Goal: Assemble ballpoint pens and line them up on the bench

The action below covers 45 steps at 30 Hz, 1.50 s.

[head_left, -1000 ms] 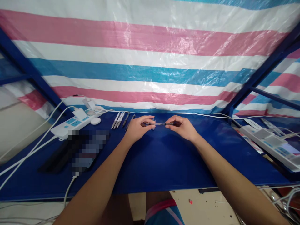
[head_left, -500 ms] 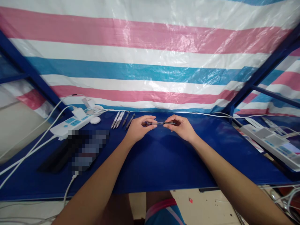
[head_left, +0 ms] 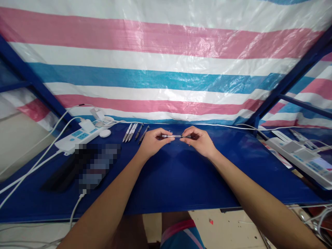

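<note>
A slim pen (head_left: 177, 136) with a clear middle and dark ends is held level above the blue tabletop (head_left: 181, 183). My left hand (head_left: 153, 140) pinches its left end between thumb and fingers. At the other end, my right hand (head_left: 198, 140) grips the dark part the same way. Parts of both ends are hidden by the fingers. Left of my left hand lie several pens side by side: white ones (head_left: 132, 132) and dark ones (head_left: 139, 131).
A white power strip (head_left: 77, 138) with plugs and cables stands at the left, near a pixelated phone-like object (head_left: 100, 166) on a cable. Another white strip (head_left: 298, 159) lies at the right. Behind hangs a striped sheet (head_left: 166, 81) between blue posts.
My hands have shifted very slightly, and a little more of the pen's clear middle shows between them. Both hands keep their grip.
</note>
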Each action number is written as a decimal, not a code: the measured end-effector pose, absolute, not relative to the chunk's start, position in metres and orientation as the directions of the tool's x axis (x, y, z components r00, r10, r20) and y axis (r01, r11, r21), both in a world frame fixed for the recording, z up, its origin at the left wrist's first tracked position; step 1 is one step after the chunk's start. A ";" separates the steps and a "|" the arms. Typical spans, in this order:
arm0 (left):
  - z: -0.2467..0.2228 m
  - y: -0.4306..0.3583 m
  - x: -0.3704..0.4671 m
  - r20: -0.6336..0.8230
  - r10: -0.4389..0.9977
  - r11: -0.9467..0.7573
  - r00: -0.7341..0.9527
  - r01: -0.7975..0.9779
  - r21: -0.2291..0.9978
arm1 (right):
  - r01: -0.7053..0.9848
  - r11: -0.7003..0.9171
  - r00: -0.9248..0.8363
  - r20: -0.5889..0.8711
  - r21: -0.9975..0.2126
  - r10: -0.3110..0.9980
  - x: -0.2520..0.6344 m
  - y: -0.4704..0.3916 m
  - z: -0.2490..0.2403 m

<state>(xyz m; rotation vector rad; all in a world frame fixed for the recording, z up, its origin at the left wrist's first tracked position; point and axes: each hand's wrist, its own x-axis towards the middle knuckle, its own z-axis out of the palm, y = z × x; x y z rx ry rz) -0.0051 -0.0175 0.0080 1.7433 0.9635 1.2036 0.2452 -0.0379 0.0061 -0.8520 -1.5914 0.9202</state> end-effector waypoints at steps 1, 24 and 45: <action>0.007 -0.017 -0.005 0.351 0.899 -0.397 0.261 0.152 0.905 | 0.074 0.470 -0.188 0.451 -0.879 0.873 0.245 -0.038 0.007; 0.010 -0.017 -0.004 0.335 0.901 -0.366 0.275 0.068 0.928 | -0.001 0.227 -0.355 0.213 -0.974 0.910 0.246 -0.046 0.016; 0.010 -0.018 0.000 0.241 0.932 -0.215 0.271 -0.124 0.969 | -0.042 0.283 -0.265 0.284 -0.958 0.921 0.247 -0.043 0.013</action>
